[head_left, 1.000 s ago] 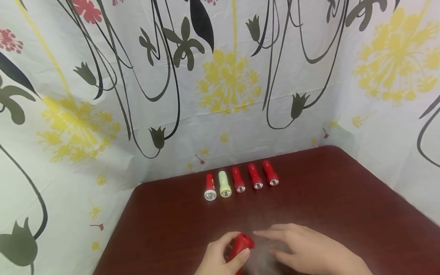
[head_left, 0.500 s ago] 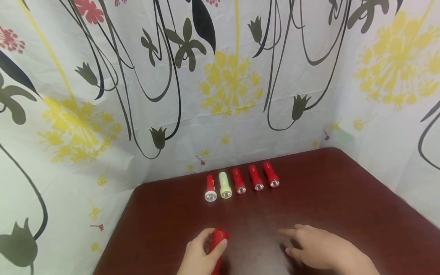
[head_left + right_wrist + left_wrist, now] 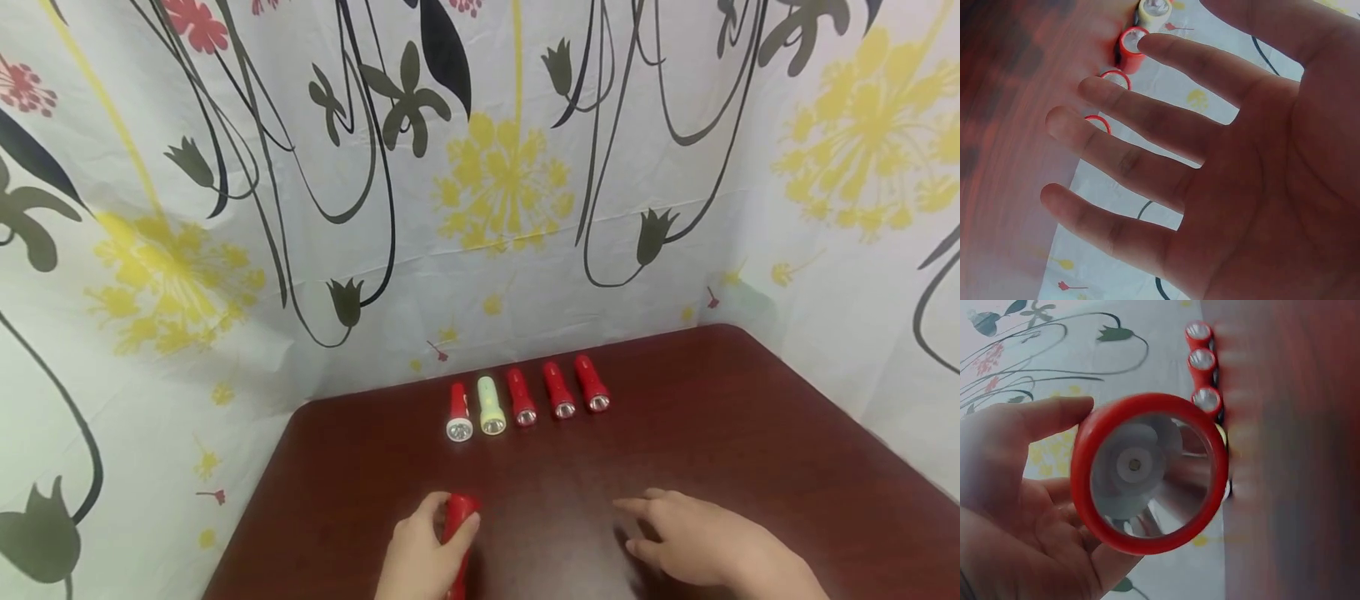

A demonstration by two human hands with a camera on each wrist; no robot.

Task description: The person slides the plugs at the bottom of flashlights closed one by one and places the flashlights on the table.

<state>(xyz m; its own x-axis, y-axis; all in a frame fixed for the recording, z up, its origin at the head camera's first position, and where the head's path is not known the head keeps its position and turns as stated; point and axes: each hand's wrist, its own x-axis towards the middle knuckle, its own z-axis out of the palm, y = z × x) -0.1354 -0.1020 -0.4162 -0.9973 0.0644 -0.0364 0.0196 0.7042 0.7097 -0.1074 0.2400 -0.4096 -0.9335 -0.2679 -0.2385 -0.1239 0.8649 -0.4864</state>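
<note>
My left hand (image 3: 423, 546) grips a red flashlight (image 3: 459, 533) near the front of the table. In the left wrist view the flashlight's lens end (image 3: 1144, 472) faces the camera, a red rim round a silvery reflector with a small bulb. Thumb and fingers wrap its body from the side. Over to the right, my right hand (image 3: 693, 533) is held above the table with nothing in it. Its fingers (image 3: 1141, 122) are straight and spread in the right wrist view.
Several flashlights lie in a row at the table's back: a red one with a white head (image 3: 459, 412), a pale green one (image 3: 491, 407), then red ones (image 3: 558, 390). The dark red table (image 3: 360, 475) meets a flower-patterned cloth (image 3: 247, 250) behind and at the sides.
The left hand has moved left with the red flashlight, away from the right hand. The right hand has shifted right. The row at the back stays as it was.
</note>
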